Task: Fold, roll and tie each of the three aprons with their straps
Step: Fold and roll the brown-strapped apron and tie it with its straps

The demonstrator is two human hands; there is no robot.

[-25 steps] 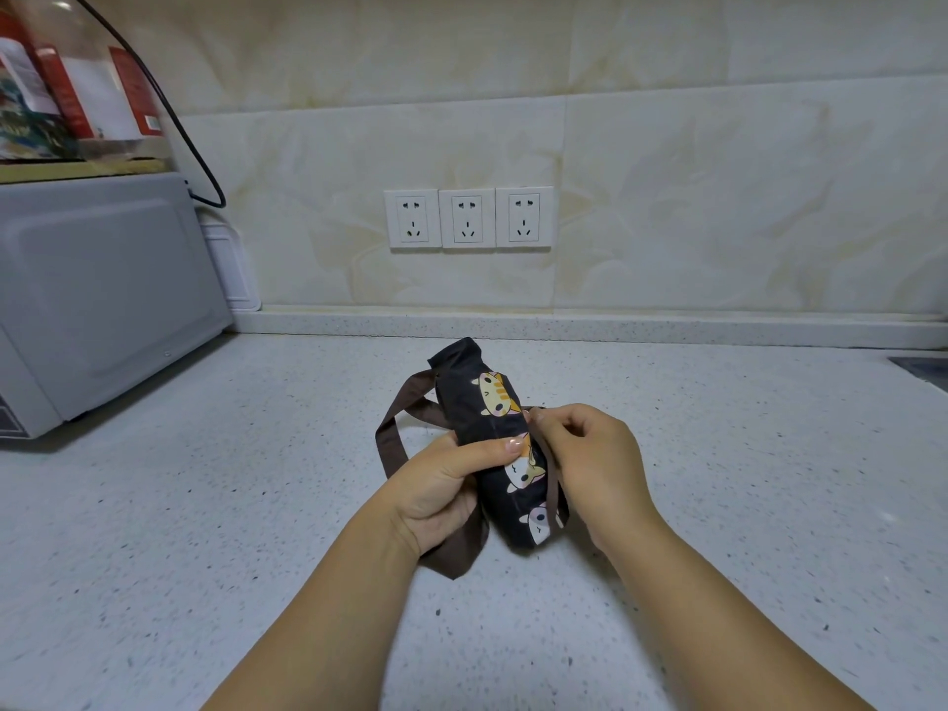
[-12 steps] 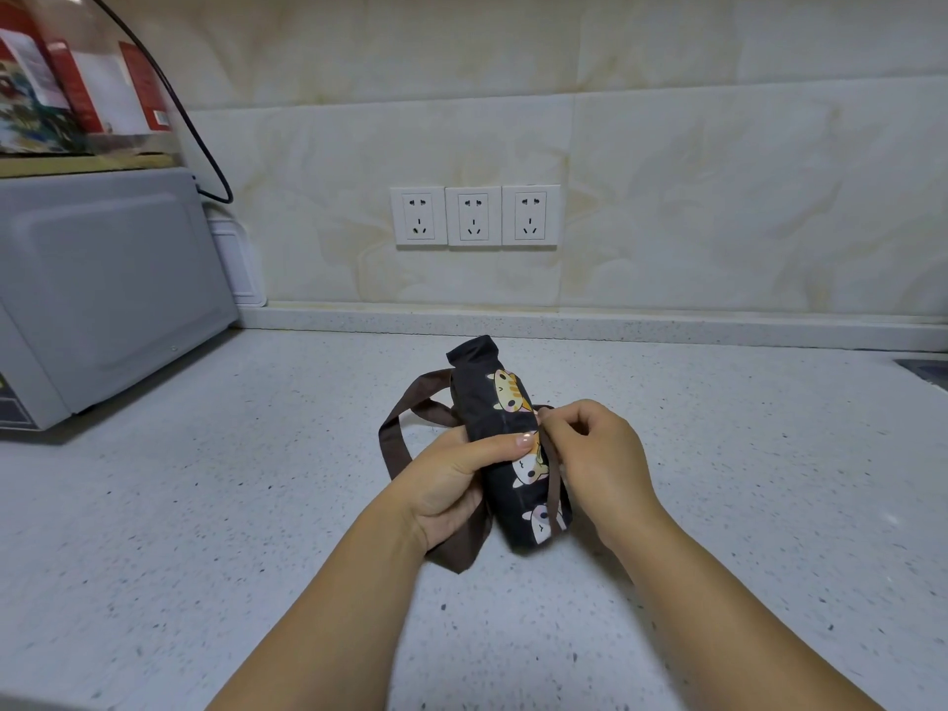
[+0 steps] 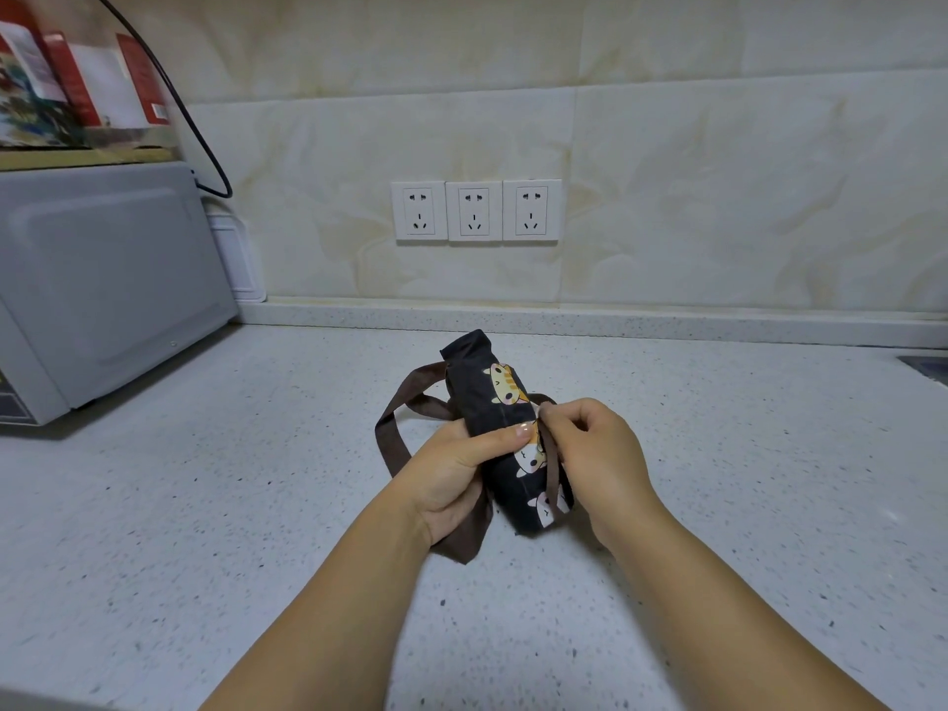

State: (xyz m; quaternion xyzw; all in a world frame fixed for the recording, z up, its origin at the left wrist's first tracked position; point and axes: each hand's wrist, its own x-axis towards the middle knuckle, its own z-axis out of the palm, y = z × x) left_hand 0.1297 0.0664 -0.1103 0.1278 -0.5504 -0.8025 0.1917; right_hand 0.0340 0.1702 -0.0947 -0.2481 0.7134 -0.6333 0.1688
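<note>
Hands (image 3: 454, 474) either side of rolled apron (image 3: 490, 402)

The speckled white countertop (image 3: 205, 505) carries a grey microwave (image 3: 102, 279) and the rolled apron (image 3: 482, 402).

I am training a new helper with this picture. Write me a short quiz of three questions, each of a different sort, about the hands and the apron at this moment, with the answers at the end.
1. True or false: the left hand grips the rolled apron over the countertop.
2. What is the right hand doing? A: it pinches the thin brown strap. B: it lies flat on the countertop. C: it hangs idle and holds nothing.
3. How many wall sockets are behind the apron?

Key: 1 true; 2 A; 3 three.
</note>
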